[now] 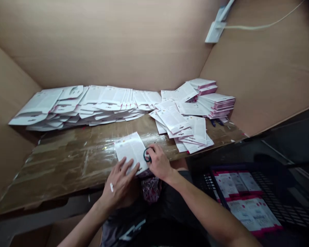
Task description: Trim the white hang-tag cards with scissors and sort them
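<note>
A white printed packet [131, 149] lies at the front edge of the table, tilted slightly. My left hand [119, 178] rests flat on its lower left part, fingers spread; a small white strip sits on the back of the hand. At the packet's right side, my right hand [158, 161] is closed around a dark teal loop [147, 155], perhaps a tool handle. The rest of that object is hidden by the fingers. Below the table edge, over my lap, hangs a shiny bag with a pink pattern [150, 190].
Overlapping white packets [98, 99] line the back left. A loose pile [175, 120] and neat stacks [218, 104] stand right, beside a dark blue handled tool [216, 122]. Cardboard walls [113, 41] enclose the table [74, 154]. A dark basket [275, 199] with pink-and-white packets stands lower right.
</note>
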Demonstrator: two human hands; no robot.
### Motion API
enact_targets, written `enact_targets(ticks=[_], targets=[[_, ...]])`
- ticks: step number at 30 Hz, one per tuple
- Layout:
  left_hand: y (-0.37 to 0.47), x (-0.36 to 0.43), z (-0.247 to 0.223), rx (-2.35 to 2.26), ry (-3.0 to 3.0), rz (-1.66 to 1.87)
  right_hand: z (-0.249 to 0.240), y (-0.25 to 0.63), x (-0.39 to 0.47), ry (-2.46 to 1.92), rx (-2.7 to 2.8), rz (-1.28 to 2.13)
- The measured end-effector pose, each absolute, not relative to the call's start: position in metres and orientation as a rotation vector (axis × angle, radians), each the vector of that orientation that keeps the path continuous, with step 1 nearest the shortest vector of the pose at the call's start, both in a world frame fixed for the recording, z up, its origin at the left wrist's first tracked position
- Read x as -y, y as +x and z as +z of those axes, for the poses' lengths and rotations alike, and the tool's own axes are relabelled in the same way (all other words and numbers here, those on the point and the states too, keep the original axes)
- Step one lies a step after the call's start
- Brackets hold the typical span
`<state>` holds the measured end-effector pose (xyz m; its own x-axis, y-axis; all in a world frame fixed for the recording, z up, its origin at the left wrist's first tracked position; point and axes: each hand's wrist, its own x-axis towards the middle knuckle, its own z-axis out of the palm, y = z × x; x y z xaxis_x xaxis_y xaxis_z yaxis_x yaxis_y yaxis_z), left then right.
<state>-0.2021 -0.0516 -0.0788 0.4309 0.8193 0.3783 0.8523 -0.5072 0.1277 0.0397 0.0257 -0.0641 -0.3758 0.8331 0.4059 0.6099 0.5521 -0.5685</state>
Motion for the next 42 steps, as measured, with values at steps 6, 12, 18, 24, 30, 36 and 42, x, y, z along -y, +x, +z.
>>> enact_targets(ticks=[6, 12, 18, 24, 30, 36, 42], targets=[[-0.186, 0.064, -0.070, 1.350, -2.592, -0.913, -0.045, 0.052, -0.013, -1.079, 1.526, 0.998], [-0.143, 0.014, -0.046, 1.383, -2.529, -1.106, 0.013, 0.142, -0.081, -1.063, 1.550, 0.763], [-0.212, -0.102, -0.025, 1.581, -2.243, -0.989, 0.012, 0.247, -0.167, -1.336, 1.803, 0.154], [-0.258, -0.207, 0.024, 1.575, -2.248, -0.196, -0.014, 0.212, -0.126, -1.222, 1.725, -0.168], [-0.241, -0.237, 0.062, 1.540, -2.325, 0.032, -0.010, 0.179, -0.074, -0.991, 1.907, 0.095], [-0.247, -0.122, 0.041, 1.439, -2.349, 0.029, -0.034, 0.160, -0.032, -0.918, 1.963, 0.293], [-0.250, 0.023, -0.023, 1.330, -2.383, -0.004, -0.059, 0.077, -0.006, -0.751, 2.125, 0.405]])
